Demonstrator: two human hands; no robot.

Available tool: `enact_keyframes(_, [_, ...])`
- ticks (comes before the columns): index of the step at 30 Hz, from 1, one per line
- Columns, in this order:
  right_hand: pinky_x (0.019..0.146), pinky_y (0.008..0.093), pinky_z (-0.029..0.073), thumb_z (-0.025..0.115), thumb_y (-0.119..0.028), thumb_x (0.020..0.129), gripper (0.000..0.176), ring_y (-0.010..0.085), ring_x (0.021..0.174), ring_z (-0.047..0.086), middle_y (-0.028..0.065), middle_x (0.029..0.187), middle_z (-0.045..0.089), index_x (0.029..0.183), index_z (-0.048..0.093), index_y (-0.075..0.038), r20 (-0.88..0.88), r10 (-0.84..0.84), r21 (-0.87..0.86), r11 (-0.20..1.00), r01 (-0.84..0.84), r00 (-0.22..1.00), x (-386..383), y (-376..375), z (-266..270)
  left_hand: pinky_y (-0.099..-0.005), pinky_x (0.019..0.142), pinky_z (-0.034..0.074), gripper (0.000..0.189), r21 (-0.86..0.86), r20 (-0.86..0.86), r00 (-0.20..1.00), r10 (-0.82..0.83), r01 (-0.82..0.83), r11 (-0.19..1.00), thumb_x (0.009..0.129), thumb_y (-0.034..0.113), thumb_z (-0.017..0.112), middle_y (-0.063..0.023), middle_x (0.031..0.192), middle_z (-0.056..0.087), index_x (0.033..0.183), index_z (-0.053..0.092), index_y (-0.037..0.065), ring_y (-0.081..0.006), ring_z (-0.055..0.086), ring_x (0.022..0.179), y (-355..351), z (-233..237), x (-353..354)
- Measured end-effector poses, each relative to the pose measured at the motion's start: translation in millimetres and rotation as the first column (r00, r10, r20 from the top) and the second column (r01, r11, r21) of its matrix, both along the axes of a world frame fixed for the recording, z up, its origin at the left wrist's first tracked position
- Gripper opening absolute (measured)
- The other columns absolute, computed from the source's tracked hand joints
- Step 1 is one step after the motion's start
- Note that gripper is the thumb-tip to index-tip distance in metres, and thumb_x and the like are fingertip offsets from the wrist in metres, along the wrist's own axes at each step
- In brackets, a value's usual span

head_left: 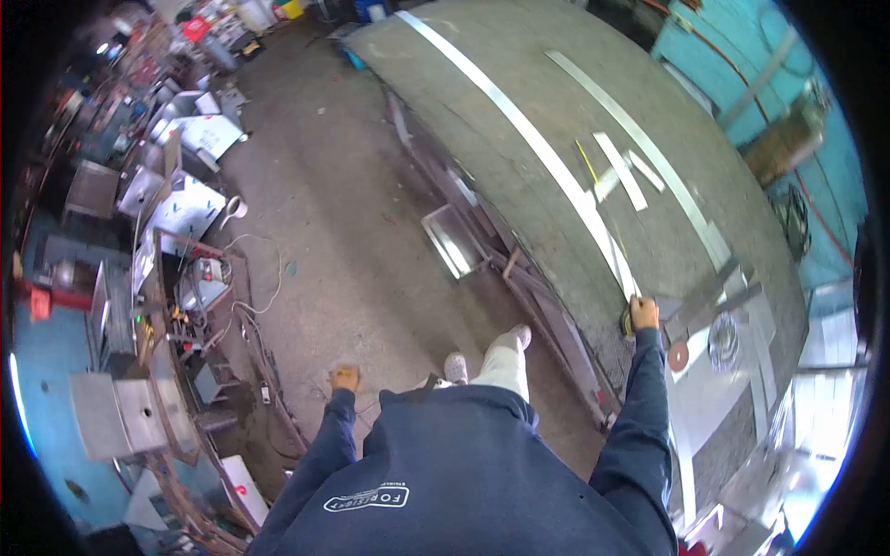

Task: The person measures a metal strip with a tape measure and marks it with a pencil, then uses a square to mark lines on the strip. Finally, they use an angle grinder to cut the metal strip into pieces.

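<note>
At the near end of a long, pale metal strip (524,128) on the big table (482,37), my right hand (644,313) is closed. A round yellow-and-dark thing that looks like a tape measure (628,322) shows at its fingers. Thin yellow lengths, apparently its blade (586,161), lie by the strip farther up. My left hand (344,378) hangs over the floor, away from the table, fingers curled; whatever it may hold is too small to make out. Short metal strips (619,170) lie crossed beyond my right hand, beside a second long strip (640,139).
Right of my right hand lie a reddish disc (678,356), a clear-looking round coil (724,341) and sheet metal pieces (709,403). A metal tray-like piece (454,241) sits low by the table's edge. Cluttered racks (199,287) line the left; a gas cylinder (786,144) stands right.
</note>
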State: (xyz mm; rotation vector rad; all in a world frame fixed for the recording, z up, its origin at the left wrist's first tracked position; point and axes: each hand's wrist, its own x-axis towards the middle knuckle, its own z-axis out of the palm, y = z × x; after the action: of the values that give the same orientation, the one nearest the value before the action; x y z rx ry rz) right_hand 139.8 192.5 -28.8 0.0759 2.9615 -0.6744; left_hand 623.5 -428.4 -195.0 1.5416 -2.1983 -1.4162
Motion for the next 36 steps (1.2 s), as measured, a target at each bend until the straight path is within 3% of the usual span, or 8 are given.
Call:
enact_keyframes(1, [0.082,0.0477,0.05,0.057,-0.04,0.089,0.044,0.0434,0.092,0.065,0.0284,0.089,0.065,0.094,0.071,0.001,-0.05,-0.008,-0.047,0.999,0.005,0.999,1,2,6,-0.0324,0.057,0.05,0.022,-0.191,-0.125,0.991,-0.042,0.017,0.982,0.08,0.024,0.074,-0.0057,0.07,0.063,0.075,0.061,0.007,-0.0165,0.061,0.062,-8,-5,-19])
enact_keyframes(6, [0.1,0.0463,0.042,0.055,-0.061,0.088,0.069,0.0419,0.117,0.055,0.0264,0.122,0.061,0.125,0.059,-0.003,-0.129,-0.29,-0.07,0.957,0.283,0.948,-25,36,20,-0.0242,0.066,0.051,0.015,-0.123,-0.264,0.856,-0.445,0.427,0.896,0.088,0.013,0.071,-0.006,0.084,0.068,0.091,0.061,0.002,-0.0095,0.062,0.072,55,151,-208])
enact_keyframes(9, [0.106,0.0452,0.037,0.05,-0.07,0.086,0.089,0.0413,0.124,0.051,0.0275,0.128,0.056,0.143,0.038,-0.003,-0.149,-0.642,-0.425,0.728,0.538,0.752,-45,65,39,-0.0224,0.065,0.051,0.012,-0.008,-0.47,0.738,-0.484,0.545,0.839,0.09,0.009,0.069,-0.0057,0.081,0.067,0.09,0.06,0.001,-0.008,0.062,0.072,134,196,-321])
enact_keyframes(11, [0.103,0.0512,0.036,0.053,-0.065,0.088,0.085,0.0456,0.123,0.043,0.0314,0.125,0.051,0.146,0.032,-0.007,-0.332,-0.714,-0.441,0.695,0.568,0.616,-52,80,29,-0.0229,0.063,0.051,0.012,-0.14,-0.449,0.597,-0.665,0.688,0.712,0.089,0.01,0.07,-0.0047,0.077,0.067,0.088,0.061,0.002,-0.0075,0.063,0.072,186,208,-384])
enact_keyframes(14, [0.099,0.0522,0.037,0.066,-0.039,0.089,0.069,0.0438,0.119,0.045,0.0302,0.127,0.044,0.143,0.037,-0.007,-0.601,-0.477,-0.21,0.869,0.449,0.642,-26,64,14,-0.0251,0.06,0.051,0.013,-0.291,-0.381,0.42,-0.824,0.791,0.538,0.086,0.011,0.072,-0.0046,0.074,0.068,0.086,0.062,0.003,-0.008,0.064,0.069,277,237,-451])
enact_keyframes(16, [0.101,0.0492,0.035,0.07,-0.027,0.086,0.062,0.039,0.119,0.045,0.0239,0.129,0.045,0.14,0.043,-0.01,-0.567,-0.391,-0.222,0.92,0.323,0.725,-4,41,3,-0.026,0.06,0.051,0.014,-0.384,-0.39,0.292,-0.873,0.811,0.442,0.083,0.01,0.075,-0.0057,0.075,0.068,0.086,0.062,0.004,-0.0096,0.065,0.068,325,239,-482])
enact_keyframes(22, [0.112,0.0502,0.028,0.063,-0.031,0.09,0.052,0.0348,0.134,0.036,0.015,0.141,0.04,0.136,0.049,-0.013,-0.336,-0.297,0.061,0.94,0.335,0.894,18,14,3,-0.0309,0.064,0.054,0.019,-0.478,-0.348,0.14,-0.927,0.824,0.304,0.074,0.007,0.076,-0.0095,0.078,0.068,0.083,0.059,0.004,-0.0193,0.069,0.07,384,209,-519])
enact_keyframes(36, [0.114,0.0499,0.026,0.061,-0.026,0.089,0.05,0.0357,0.137,0.033,0.0135,0.145,0.039,0.136,0.049,-0.015,-0.237,-0.311,0.085,0.937,0.338,0.921,12,13,11,-0.0323,0.06,0.051,0.024,-0.499,-0.31,0.02,-0.95,0.848,0.18,0.069,0.002,0.073,-0.009,0.074,0.06,0.079,0.051,0.004,-0.0228,0.063,0.064,403,172,-551])
